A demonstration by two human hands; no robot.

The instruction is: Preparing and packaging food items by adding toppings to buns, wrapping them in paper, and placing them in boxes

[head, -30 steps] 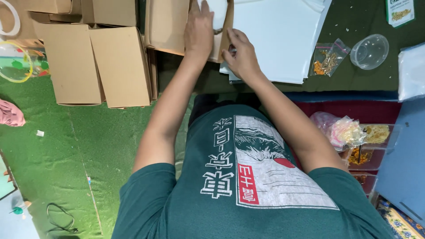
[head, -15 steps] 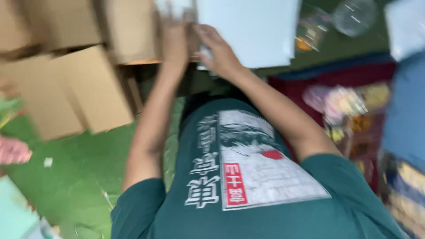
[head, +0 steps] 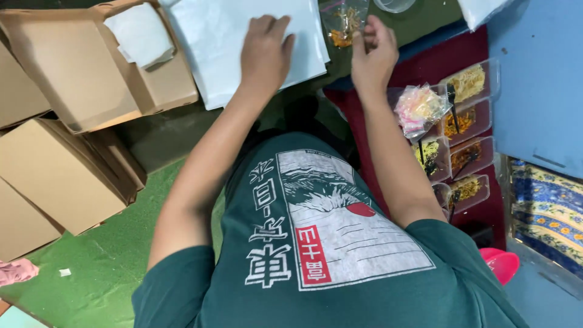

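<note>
Floor-level setup, green mat (head: 109, 267) lying under the person, with a dark red cloth (head: 388, 103) on the right and a blue panel (head: 540, 85) beyond it. The left hand (head: 265, 50) is pressing flat, fingers spread and holding nothing, on a stack of white sheets (head: 212, 42); the stack is lying flat straight ahead, its long axis running roughly left-right with a slight tilt, near edge sloping down to the left. The right hand (head: 371, 53) is hovering with fingers curled and pinched at a small clear bag (head: 344, 21) of orange-brown snack, just right of the sheets; cannot tell if it is actually gripping the bag. The hands are sitting apart. An open cardboard box (head: 91, 67) on the left is holding folded white paper (head: 141, 36); more closed cardboard boxes (head: 54, 176) are stacked below it. On the right, clear plastic trays (head: 461, 121) in a row are holding yellow and brown food, with a pink-white wrapped packet (head: 419, 108) sitting on them. A pink container (head: 501, 262) is showing at the lower right.
</note>
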